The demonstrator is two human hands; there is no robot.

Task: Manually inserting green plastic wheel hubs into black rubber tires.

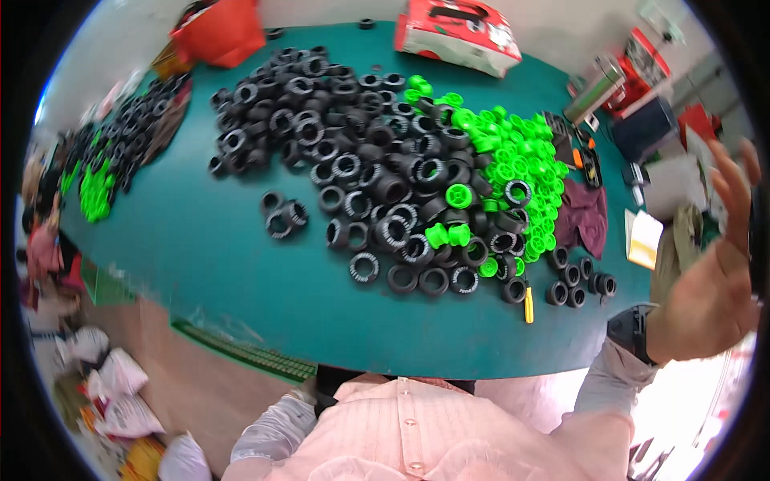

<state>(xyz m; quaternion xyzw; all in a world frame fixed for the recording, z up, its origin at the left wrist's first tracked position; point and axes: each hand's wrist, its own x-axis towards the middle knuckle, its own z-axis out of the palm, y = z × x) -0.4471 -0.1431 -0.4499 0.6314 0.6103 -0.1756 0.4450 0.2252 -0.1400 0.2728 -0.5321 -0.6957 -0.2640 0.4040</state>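
My right hand [706,289] is raised at the right, off the table's edge, palm showing and fingers spread, with nothing in it. Of my left arm only the pale sleeve [277,433] shows at the lower edge; the hand itself is out of sight. In front of me a big heap of black toy tyres [321,120] covers the middle of the table. Bright green wheel rims [517,156] are piled along the heap's right side, and a few lie among the tyres. A screwdriver with a yellow handle [528,306] lies at the heap's near edge.
The green table [216,216] also bears a red and white box [457,36], a maroon cloth [584,216], a steel flask [595,88] and a notepad [644,239]. At far left is another tyre pile [128,136], with people beside it. Bags [128,413] lie on the floor.
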